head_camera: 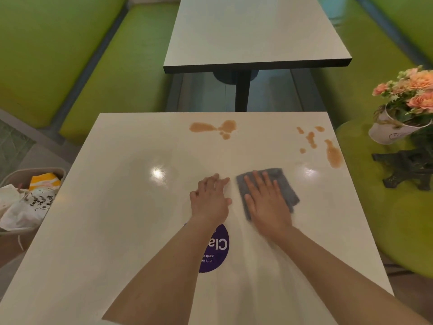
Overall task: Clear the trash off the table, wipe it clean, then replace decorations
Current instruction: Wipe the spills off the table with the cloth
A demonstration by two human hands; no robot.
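bare table (121, 207) left of both hands; brown spills (212, 127) along far edge

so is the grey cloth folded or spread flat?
Folded: the grey cloth shows layered edges at its right side, pressed under the flat right hand.

A second table (253, 34) stands beyond the near one, pale-topped with a dark edge, on a single black post (242, 90) rising from a round dark foot. Green padded benches flank it: one bench (112, 73) to the left of the second table, with a tall green backrest (46, 43) further left, and another bench (351, 90) to its right. Grey floor (201, 92) shows under the second table.
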